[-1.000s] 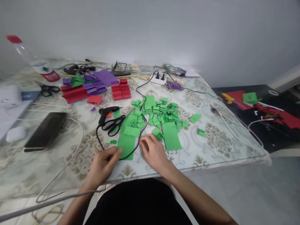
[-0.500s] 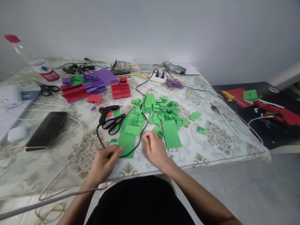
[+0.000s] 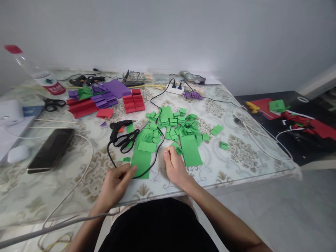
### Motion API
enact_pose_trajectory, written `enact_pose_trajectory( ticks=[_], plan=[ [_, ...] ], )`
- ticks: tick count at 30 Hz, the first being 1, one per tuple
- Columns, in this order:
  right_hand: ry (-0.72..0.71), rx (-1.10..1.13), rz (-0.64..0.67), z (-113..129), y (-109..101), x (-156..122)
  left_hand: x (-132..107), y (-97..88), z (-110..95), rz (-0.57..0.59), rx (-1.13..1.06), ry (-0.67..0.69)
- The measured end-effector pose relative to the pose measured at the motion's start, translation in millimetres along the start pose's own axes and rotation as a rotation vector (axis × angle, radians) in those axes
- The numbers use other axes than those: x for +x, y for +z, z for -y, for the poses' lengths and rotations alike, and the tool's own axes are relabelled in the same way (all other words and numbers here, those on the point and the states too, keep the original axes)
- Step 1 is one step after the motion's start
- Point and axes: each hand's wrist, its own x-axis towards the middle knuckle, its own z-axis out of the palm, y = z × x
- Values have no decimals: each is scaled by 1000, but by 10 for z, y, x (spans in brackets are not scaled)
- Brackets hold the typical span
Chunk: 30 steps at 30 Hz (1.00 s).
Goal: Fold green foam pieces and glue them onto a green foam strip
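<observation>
Your left hand (image 3: 115,184) lies at the near edge of the bench (image 3: 236,159), with its thumb tip touching the near left corner of the long green strip (image 3: 141,158). Its grip is loose and curled, and you cannot tell if it pinches the paper. Your right hand (image 3: 174,167) is just right of that strip. Its fingers are curled in beside a small folded green piece (image 3: 179,150), and you cannot tell if this grip holds anything. A black cord (image 3: 155,157) loops over the strip, between your two hands. It runs up to the black glue gun (image 3: 119,125), which lies farther back on the left. The black scissors (image 3: 128,140) lie just next to the glue gun and touch the strip's left side. Right of your right hand is a wider green sheet (image 3: 191,151). Behind it is a big pile of green pieces (image 3: 180,123). Far back on the left are red papers (image 3: 134,99) and purple papers (image 3: 108,93). A dark phone (image 3: 51,148) lies well off to the left, next to a white cord (image 3: 86,164). A white plug strip (image 3: 175,89) is at the far side.
</observation>
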Motion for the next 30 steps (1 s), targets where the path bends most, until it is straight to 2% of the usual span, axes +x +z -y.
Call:
enact_pose_trajectory(
  ticks=[11, 17, 30],
  plan=[
    [-97, -68, 78, 76, -39, 25, 5, 3, 30, -3, -1, 15],
    [-34, 111, 81, 72, -39, 37, 18, 6, 23, -6, 0, 8],
    [24, 181, 80, 33, -2, 52, 20, 10, 36, -10, -31, 12]
  ],
)
